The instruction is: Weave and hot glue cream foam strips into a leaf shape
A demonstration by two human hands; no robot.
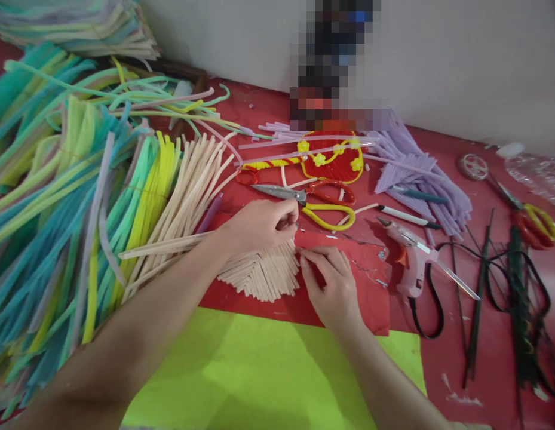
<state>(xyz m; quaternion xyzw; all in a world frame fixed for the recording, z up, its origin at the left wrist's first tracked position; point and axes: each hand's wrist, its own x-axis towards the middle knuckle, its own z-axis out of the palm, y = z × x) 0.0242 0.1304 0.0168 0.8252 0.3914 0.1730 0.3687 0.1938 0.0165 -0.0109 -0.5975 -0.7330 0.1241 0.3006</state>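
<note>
My left hand [259,226] rests on a fan-shaped piece of glued cream strips [263,275] on a red sheet [362,286], its fingers curled and pinched near the piece's upper right edge. My right hand [331,283] lies beside it, fingertips pinching the same edge of the cream piece. Just beyond the hands lie yellow-handled scissors [322,212] and red-handled scissors [331,190]. A pink glue gun [409,257] lies to the right of my right hand.
Large heaps of coloured strips [57,197] fill the left; loose cream strips [187,185] lie beside them. A lime sheet [259,370] sits nearest me. Purple strips [411,167], a red woven piece with yellow flowers [333,158], pens, dark stems [478,298], further scissors [537,224] lie right.
</note>
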